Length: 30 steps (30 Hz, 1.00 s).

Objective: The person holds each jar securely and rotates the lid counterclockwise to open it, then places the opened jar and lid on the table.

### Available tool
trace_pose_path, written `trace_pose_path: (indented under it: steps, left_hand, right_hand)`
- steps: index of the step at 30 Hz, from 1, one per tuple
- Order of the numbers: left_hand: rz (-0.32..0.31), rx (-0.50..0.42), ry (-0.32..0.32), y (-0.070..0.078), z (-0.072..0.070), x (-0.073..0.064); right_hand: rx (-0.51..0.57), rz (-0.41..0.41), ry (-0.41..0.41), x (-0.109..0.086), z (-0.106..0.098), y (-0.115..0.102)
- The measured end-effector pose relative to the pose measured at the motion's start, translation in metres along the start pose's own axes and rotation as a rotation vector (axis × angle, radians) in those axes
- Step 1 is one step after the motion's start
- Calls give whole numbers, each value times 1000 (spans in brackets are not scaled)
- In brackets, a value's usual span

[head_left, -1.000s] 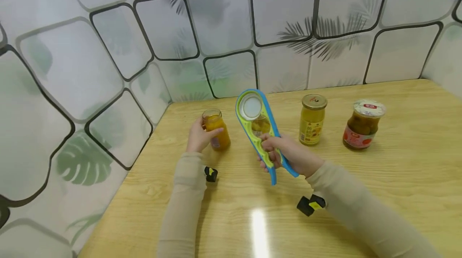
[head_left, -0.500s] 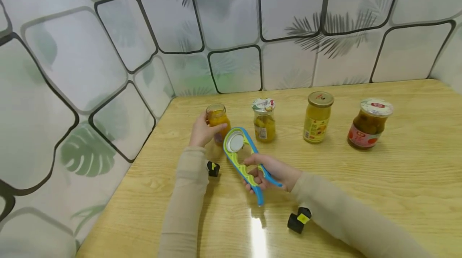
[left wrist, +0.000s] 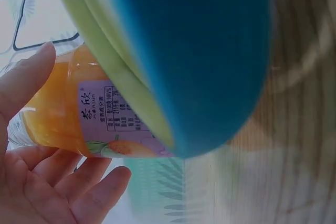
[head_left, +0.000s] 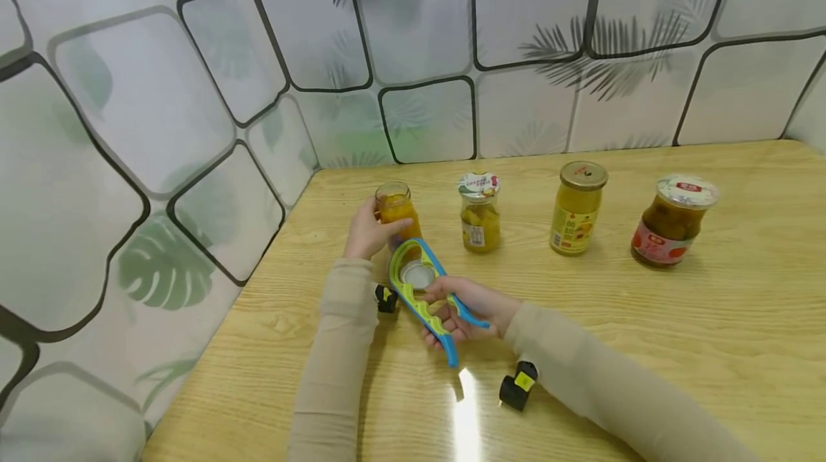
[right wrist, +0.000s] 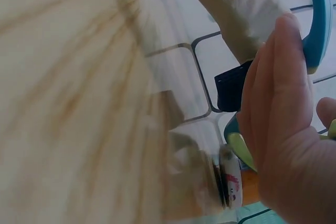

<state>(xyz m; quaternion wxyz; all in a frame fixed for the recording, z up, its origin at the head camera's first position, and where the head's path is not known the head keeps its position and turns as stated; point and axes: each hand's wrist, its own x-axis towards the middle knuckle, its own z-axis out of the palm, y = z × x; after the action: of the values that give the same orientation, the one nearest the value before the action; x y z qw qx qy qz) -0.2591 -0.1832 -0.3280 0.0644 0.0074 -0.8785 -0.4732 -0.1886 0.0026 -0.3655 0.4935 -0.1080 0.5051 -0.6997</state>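
In the head view my left hand [head_left: 374,230] holds a glass jar of orange food [head_left: 399,216], its thumb across the front. The jar's mouth is uncovered, and its purple label [left wrist: 118,114] shows in the left wrist view. My right hand [head_left: 467,308] grips a blue and green jar opener [head_left: 426,318] by its spread handles. The opener's looped end lies just in front of the jar and covers its lower part. A silvery round lid [head_left: 417,275] shows through the loop; whether it touches the opener or lies on the table, I cannot tell.
Three closed jars stand in a row to the right: one with yellow pieces [head_left: 480,222], a taller yellow one [head_left: 576,214] and a dark one with a red label [head_left: 667,232]. The wooden table [head_left: 581,326] meets patterned walls [head_left: 426,118] behind and at left.
My right hand has brought the jar opener down and left, toward the jar. The lid now sits lower within the loop. The yellow-pieces jar has come into full sight.
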Motion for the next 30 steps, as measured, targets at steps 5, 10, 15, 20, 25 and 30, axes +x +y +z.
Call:
trace_pose_path:
  steps: [5, 10, 15, 20, 25, 30]
  left_hand:
    - [3, -3, -14, 1, -2, 0]
    - [5, -3, -18, 0, -3, 1]
    - [10, -15, -28, -1, -1, 2]
    - [6, -24, -30, -1, -1, 1]
    - [14, -30, -28, -1, -1, 0]
    - [22, -33, -24, -1, -1, 1]
  right_hand:
    - [-3, 10, -4, 2, -2, -2]
    - [-10, 18, 0, 2, -2, -2]
    - [-35, 17, 9, 2, -4, -1]
    - [-53, 20, 0, 0, -4, -2]
    - [-106, 28, 33, -3, -2, -6]
    - [-207, 31, 80, -12, -6, -17]
